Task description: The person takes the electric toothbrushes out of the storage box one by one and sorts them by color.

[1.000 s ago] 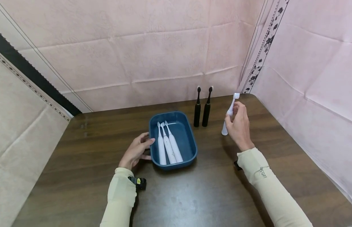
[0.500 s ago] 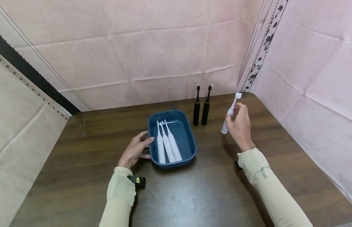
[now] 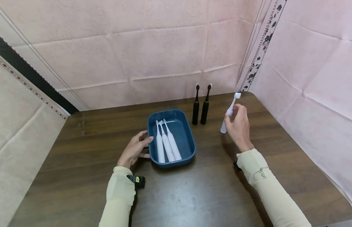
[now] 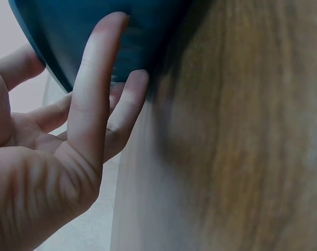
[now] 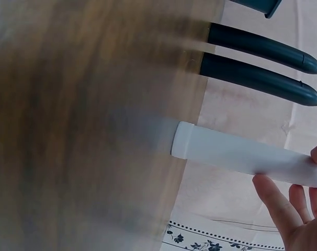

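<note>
With thumb over the rim and fingers against the outer wall, my left hand (image 3: 135, 148) grips the left side of a blue plastic tray (image 3: 188, 157). Inside, toward the left, lie three white electric toothbrushes (image 3: 173, 145) side by side, heads away from me. My right hand (image 3: 238, 127) pinches another white electric toothbrush (image 3: 223, 127) around its upper handle. That one is near upright, leaning right at the top. Its base (image 5: 183, 140) is at or just over the tabletop; I cannot tell whether they touch. The left wrist view shows fingertips (image 4: 135, 78) on the tray's outside.
Two black electric toothbrushes (image 3: 195, 113) stand upright between the tray and my right hand, near the back of the brown wooden table (image 3: 176, 195). Pale pink cloth (image 3: 164, 53) hangs behind the table and along its right side.
The toothbrush in my right hand has tilted slightly to the right at its head. The head view has shifted a little; the left hand and tray stay together in place.
</note>
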The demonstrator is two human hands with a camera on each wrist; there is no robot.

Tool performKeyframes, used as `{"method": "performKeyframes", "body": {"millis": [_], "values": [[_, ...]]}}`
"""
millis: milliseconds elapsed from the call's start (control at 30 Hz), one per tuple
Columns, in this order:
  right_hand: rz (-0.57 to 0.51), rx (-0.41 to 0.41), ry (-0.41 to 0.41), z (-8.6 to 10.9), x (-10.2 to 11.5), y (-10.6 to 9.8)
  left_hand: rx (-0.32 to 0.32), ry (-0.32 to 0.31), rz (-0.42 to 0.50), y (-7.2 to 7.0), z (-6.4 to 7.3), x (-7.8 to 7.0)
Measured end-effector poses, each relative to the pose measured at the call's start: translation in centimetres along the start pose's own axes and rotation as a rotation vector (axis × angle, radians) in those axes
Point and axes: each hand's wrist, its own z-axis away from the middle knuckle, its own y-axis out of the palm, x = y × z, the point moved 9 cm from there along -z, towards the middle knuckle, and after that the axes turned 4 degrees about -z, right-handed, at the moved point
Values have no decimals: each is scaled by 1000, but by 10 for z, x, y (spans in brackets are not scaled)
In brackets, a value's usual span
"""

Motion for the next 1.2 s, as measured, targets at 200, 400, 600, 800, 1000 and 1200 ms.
{"method": "performKeyframes", "body": {"millis": [200,400,600,800,1000,1200], "values": [[11,-4,25,4,-2,-1,0,1,4,1,1,0],[17,-29,16,5,2,-5,-7,1,4,0,2,-1],[26,-59,0,6,10,-9,-10,-1,9,-1,2,0],[30,-90,-27,9,20,-13,1,1,17,-2,1,-2],[29,-106,-34,10,33,-13,-3,0,22,-3,1,-1],[-37,-115,-53,12,50,-9,0,2,27,-2,0,-1]]}}
